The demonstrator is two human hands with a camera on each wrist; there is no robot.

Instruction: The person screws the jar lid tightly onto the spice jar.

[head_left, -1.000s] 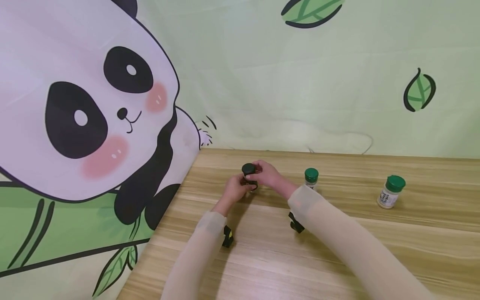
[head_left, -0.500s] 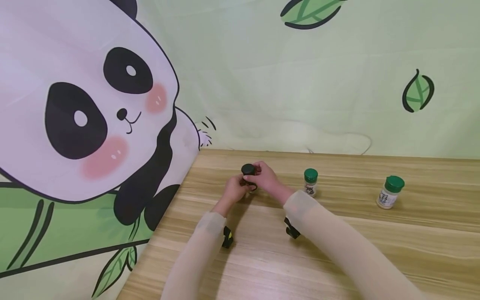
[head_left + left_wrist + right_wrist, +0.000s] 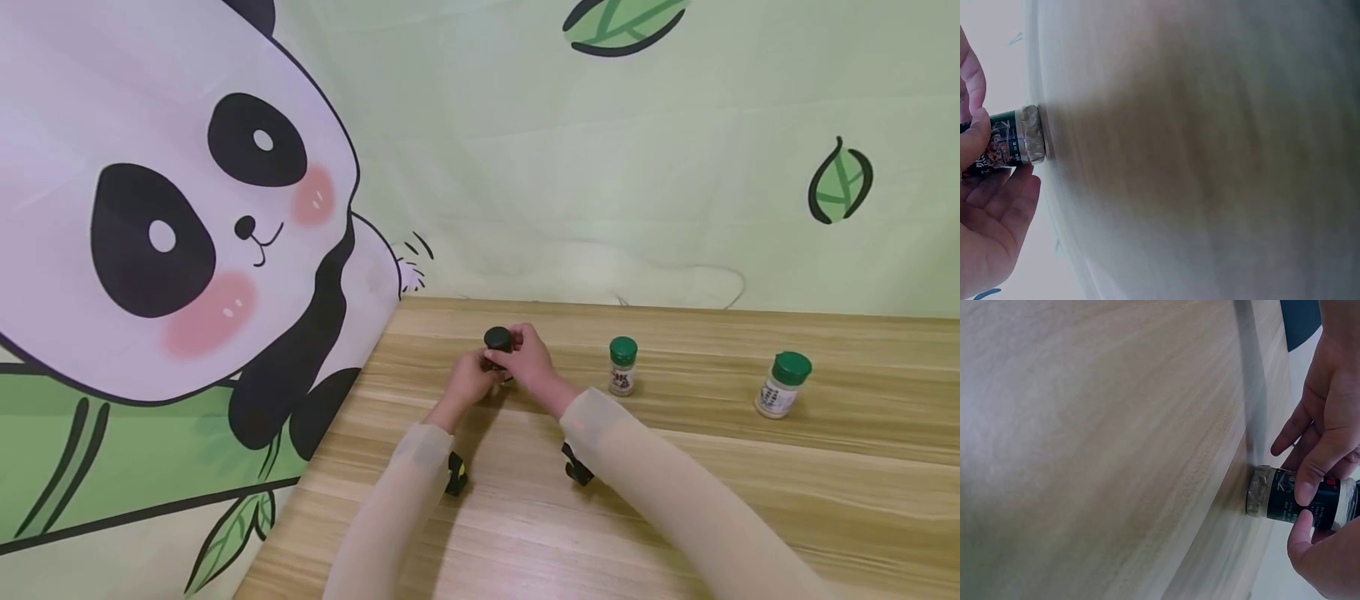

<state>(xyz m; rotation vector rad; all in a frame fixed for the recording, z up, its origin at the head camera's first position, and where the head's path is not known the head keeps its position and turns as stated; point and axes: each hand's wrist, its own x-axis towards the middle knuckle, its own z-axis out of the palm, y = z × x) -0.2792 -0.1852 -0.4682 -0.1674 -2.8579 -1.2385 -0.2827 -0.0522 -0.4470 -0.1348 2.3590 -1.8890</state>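
A small seasoning bottle [image 3: 498, 338] with a black cap stands upright at the table's back left, between both hands. Its dark printed label and clear base show in the left wrist view; whether the base touches the table I cannot tell. My left hand [image 3: 471, 379] grips the bottle's lower part from the left. From the right, my right hand [image 3: 529, 360] holds it higher up, just under the cap, thumb across the near side. In the right wrist view, thumbs of both hands press on the label [image 3: 1286, 497].
To the right stand two green-capped seasoning bottles, a nearer one [image 3: 622, 367] and a farther one [image 3: 782, 385]. Behind the wooden table [image 3: 675, 517] hangs a pale green cloth [image 3: 600, 183] with a panda print. Black devices [image 3: 577, 465] sit at both wrists.
My right hand has turned slightly round the bottle, and its forearm has shifted left, uncovering the nearer green-capped bottle. My left hand and the black-capped bottle stay in place.
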